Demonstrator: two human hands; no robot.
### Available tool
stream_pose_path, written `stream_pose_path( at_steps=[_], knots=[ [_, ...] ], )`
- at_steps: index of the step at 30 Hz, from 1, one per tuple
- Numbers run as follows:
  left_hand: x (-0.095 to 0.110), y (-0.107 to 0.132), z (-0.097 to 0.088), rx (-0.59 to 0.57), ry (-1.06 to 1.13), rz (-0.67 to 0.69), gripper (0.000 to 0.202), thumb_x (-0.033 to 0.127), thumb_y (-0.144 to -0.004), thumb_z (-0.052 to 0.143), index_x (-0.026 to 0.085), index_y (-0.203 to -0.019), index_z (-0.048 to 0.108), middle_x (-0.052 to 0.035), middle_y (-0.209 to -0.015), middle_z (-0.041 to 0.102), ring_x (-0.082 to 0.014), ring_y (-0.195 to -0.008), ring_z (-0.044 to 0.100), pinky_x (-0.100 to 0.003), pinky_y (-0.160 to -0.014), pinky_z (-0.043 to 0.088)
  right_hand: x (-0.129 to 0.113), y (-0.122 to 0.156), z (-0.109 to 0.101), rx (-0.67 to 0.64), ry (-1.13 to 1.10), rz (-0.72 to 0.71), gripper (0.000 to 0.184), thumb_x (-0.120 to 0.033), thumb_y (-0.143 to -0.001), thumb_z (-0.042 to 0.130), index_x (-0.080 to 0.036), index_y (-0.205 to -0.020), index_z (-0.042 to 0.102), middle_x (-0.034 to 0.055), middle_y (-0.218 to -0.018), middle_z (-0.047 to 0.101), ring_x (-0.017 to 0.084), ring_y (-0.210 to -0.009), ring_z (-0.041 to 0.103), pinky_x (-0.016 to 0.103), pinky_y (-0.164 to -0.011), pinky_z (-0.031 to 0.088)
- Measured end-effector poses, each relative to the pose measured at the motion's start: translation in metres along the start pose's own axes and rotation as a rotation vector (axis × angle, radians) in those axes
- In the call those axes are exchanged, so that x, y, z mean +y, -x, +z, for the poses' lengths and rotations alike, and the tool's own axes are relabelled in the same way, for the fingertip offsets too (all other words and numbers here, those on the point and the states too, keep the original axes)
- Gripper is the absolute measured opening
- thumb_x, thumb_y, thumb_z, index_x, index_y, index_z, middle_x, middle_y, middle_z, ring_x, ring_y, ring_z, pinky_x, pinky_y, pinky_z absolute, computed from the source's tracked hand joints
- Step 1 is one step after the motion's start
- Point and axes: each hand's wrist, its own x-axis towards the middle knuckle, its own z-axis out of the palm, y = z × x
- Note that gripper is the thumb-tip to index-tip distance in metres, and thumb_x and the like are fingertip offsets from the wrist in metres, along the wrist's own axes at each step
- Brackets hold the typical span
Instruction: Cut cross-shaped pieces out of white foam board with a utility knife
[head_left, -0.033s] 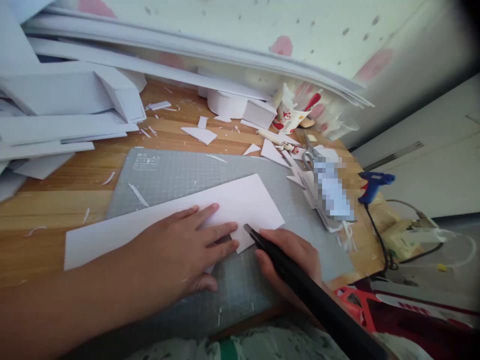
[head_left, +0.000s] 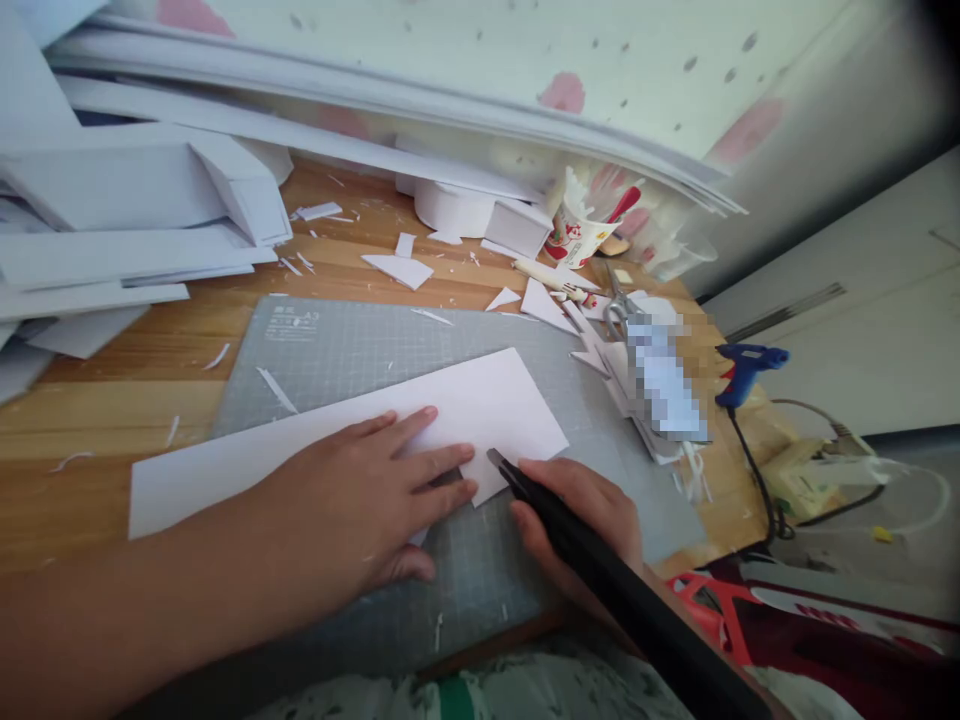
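A long white board (head_left: 480,400), its right end cut at an angle, lies across the grey cutting mat (head_left: 330,350). My left hand (head_left: 375,490) rests flat on the board with its fingers spread, and its fingertips reach the near edge. In my right hand (head_left: 592,510) is a black utility knife (head_left: 570,530), gripped between thumb and fingers. The knife's blade tip is over the board's near right part, just right of my left fingertips; whether it touches the surface I cannot tell. Thin white offcuts (head_left: 277,390) lie on the mat.
White foam-board pieces (head_left: 135,190) are stacked at the left. Behind the mat stand a paper cup (head_left: 576,235) and paper scraps (head_left: 399,268). Scissors (head_left: 619,305) lie at the right, near a blue glue gun (head_left: 746,370) with its cord at the table's edge.
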Motion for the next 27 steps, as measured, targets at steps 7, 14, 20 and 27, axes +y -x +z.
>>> stream_pose_path(
  at_steps=[7,14,20,27],
  knots=[
    [0.0,-0.001,-0.002,-0.06,0.031,-0.012,0.052,0.057,-0.087,0.065,0.037,-0.134,0.062,0.0037,-0.148,0.056,-0.0381,-0.137,0.048,-0.052,-0.109,0.039,-0.003,0.01,-0.007,-0.012,0.019,-0.026,0.037,-0.013,-0.083,0.064,-0.024,-0.118,0.059,0.0048,-0.086,0.075,0.018,-0.071,0.072,0.028,-0.063,0.061],
    [-0.002,0.002,0.001,-0.005,0.029,0.004,0.053,0.056,-0.086,0.067,0.038,-0.135,0.059,0.0028,-0.146,0.058,-0.0348,-0.136,0.049,-0.048,-0.111,0.037,-0.004,0.021,-0.012,-0.019,0.008,-0.077,0.041,-0.009,-0.08,0.064,-0.019,-0.12,0.059,0.0089,-0.086,0.075,0.019,-0.072,0.073,0.029,-0.064,0.062],
    [-0.003,0.0,-0.003,-0.011,0.031,0.032,0.057,0.055,-0.085,0.069,0.038,-0.139,0.056,0.0022,-0.145,0.059,-0.0344,-0.135,0.05,-0.048,-0.111,0.037,-0.004,0.029,-0.01,-0.01,0.089,-0.08,0.041,-0.013,-0.082,0.062,-0.022,-0.122,0.057,0.0084,-0.088,0.076,0.021,-0.077,0.075,0.032,-0.069,0.064],
    [-0.002,0.001,-0.007,-0.066,0.022,0.028,0.057,0.045,-0.085,0.073,0.034,-0.139,0.058,0.0018,-0.149,0.054,-0.0393,-0.136,0.049,-0.053,-0.111,0.039,-0.007,0.03,-0.012,0.036,0.076,-0.09,0.036,-0.013,-0.082,0.062,-0.023,-0.116,0.06,0.0064,-0.086,0.077,0.02,-0.074,0.075,0.03,-0.066,0.063]
  ],
)
